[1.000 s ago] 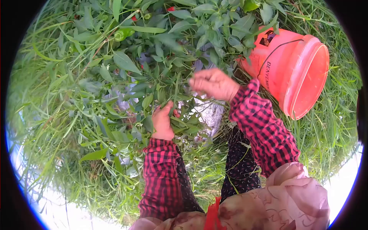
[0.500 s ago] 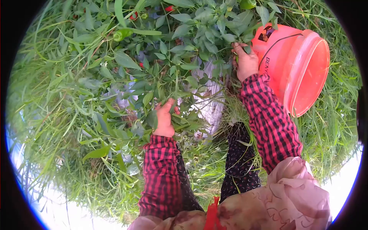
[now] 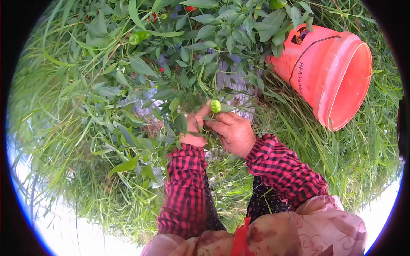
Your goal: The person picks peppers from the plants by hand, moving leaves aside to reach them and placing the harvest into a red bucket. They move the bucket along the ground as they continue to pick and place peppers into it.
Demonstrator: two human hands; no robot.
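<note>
Low in the pepper plants, my left hand (image 3: 196,126) is closed among the leaves, its fingertips beside a small green pepper (image 3: 216,106). Just right of it, my right hand (image 3: 234,132) is closed too, thumb and fingers pinched right below that pepper. The two hands nearly touch; leaves partly cover the left fingers, and what each pinches is too small to make out. Another green pepper (image 3: 139,37) hangs at the upper left, and a red pepper (image 3: 190,8) shows near the top edge.
An orange-red bucket (image 3: 307,70) lies tilted on the grass at the right, its mouth facing right. Whitish sheeting (image 3: 237,83) shows between the plants. Tall grass (image 3: 55,128) surrounds the plants, and my legs are below the hands.
My right hand has moved from beside the bucket down and left to my left hand. The green pepper between them has come into view. My left hand has shifted slightly right.
</note>
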